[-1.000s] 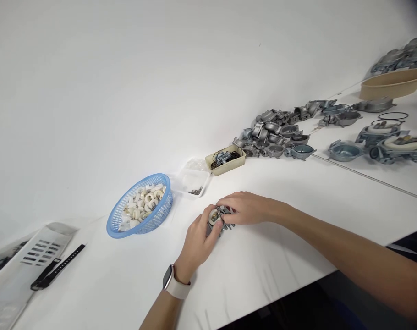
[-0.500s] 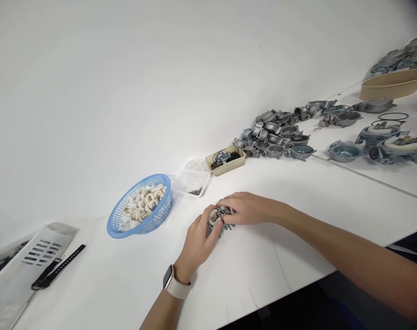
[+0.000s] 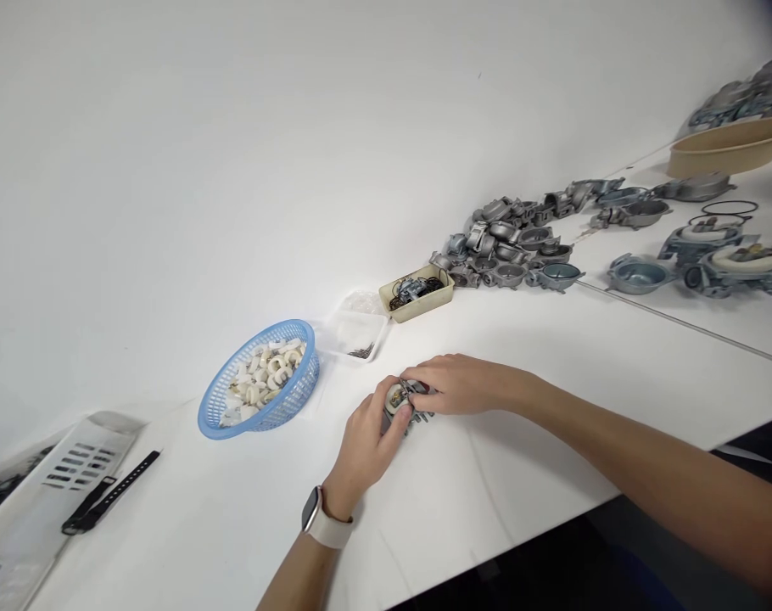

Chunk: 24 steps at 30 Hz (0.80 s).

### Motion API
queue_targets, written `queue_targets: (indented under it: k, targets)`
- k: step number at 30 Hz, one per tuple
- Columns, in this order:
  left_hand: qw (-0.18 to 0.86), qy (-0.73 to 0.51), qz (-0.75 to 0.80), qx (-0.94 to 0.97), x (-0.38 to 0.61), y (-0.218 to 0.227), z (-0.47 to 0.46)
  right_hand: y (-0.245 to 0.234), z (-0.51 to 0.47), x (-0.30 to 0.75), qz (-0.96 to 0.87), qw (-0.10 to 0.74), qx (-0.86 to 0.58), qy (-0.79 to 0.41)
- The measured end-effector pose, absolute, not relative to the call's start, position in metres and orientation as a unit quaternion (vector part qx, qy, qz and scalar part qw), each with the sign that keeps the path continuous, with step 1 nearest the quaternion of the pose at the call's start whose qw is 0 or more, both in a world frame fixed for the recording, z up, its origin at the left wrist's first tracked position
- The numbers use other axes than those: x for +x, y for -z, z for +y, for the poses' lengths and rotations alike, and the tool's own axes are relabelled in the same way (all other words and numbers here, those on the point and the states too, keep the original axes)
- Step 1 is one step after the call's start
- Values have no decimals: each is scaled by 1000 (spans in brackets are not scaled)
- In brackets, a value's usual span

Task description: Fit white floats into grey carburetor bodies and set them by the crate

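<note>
A small grey metal part (image 3: 404,406) with a pale round piece on top rests on the white table (image 3: 551,365) between both hands. My left hand (image 3: 366,445), with a watch on its wrist, curls around the part from the near side. My right hand (image 3: 461,383) closes over it from the right, fingertips pinched on its top. Most of the part is hidden by the fingers.
A blue basket (image 3: 259,392) of white rings stands to the left. Behind are a clear tray (image 3: 357,333) and a beige tray (image 3: 417,294) of small parts. Several grey metal housings (image 3: 510,248) lie at the back right. A black strap (image 3: 109,494) lies at far left.
Both hands stay on the metal part in the same place; the view has shifted slightly.
</note>
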<state>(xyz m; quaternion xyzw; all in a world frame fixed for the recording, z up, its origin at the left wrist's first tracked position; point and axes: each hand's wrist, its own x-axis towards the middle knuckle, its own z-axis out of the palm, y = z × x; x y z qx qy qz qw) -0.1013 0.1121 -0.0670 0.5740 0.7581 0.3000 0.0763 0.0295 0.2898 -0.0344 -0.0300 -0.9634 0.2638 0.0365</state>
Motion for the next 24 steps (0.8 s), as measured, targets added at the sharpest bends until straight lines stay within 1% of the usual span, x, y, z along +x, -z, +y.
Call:
queue_targets:
  k: [16,24]
  targets:
    - [81,-297,763,568,-102,68,113,31,287,32,-970,23,-42,-237]
    - [88,-286,766,569,-102,66,112,32,289,30,-972,43,-29,-228]
